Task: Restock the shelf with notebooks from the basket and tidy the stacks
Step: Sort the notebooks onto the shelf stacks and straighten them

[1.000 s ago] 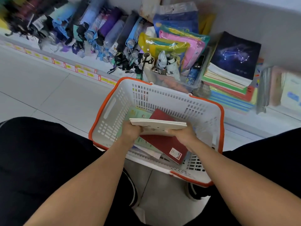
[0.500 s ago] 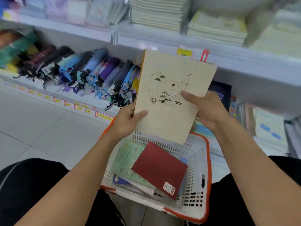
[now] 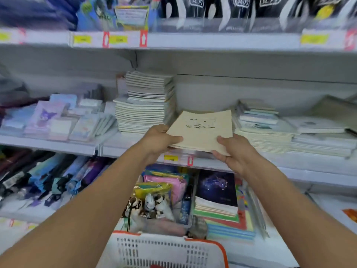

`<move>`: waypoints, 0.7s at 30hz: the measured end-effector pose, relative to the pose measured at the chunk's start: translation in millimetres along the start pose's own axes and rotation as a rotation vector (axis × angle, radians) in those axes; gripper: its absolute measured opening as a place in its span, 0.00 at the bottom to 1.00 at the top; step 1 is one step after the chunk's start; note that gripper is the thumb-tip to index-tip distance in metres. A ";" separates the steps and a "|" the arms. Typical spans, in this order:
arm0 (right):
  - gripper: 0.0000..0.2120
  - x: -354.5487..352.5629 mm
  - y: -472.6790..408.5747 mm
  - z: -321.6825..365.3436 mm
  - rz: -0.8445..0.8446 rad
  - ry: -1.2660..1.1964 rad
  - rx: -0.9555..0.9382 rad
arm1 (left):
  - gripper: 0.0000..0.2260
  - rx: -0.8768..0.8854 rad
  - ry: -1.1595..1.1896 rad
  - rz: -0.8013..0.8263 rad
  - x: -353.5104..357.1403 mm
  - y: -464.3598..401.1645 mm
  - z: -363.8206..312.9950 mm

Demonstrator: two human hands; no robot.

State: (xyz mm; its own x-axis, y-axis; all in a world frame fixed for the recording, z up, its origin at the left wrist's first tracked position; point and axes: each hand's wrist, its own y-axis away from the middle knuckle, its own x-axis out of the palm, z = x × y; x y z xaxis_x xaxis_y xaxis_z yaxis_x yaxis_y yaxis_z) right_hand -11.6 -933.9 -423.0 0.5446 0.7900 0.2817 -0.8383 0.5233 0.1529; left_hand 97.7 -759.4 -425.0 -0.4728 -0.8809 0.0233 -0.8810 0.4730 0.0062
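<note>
Half a second back the cream notebook [image 3: 201, 130] was held upright over the basket [image 3: 166, 250]; now it's lying nearly flat, nosing into the gap on the middle shelf [image 3: 309, 161]. Left hand [image 3: 158, 142] grips its 9 o'clock edge, right hand [image 3: 235, 151] its 4 o'clock corner, thumbs on top, probably so it slides in level. That gap sits between the tall stack [image 3: 144, 105] at 10 o'clock and a lower pile [image 3: 264, 136] at 3 o'clock. Basket stays down at 6 o'clock.
</note>
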 end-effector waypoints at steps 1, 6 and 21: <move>0.08 0.7 -12.6 7.4 -0.012 0.012 0.021 | 0.15 -0.015 -0.012 0.027 1.7 -10.0 -0.6; 0.11 0.9 -69.6 30.4 -0.041 0.263 0.033 | 0.20 0.008 -0.227 -0.082 14.3 -52.1 12.2; 0.21 4.1 -137.2 20.9 -0.128 1.098 -0.015 | 0.15 0.303 -0.936 -0.470 27.0 -117.6 45.5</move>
State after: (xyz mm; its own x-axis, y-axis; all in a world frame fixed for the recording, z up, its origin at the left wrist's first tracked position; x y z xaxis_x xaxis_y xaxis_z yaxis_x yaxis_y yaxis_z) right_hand 105.0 -1009.1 -423.0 0.3608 0.5799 -0.7304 -0.7776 0.6195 0.1077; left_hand 187.8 -839.5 -470.6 0.2007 -0.6972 -0.6882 -0.8837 0.1744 -0.4344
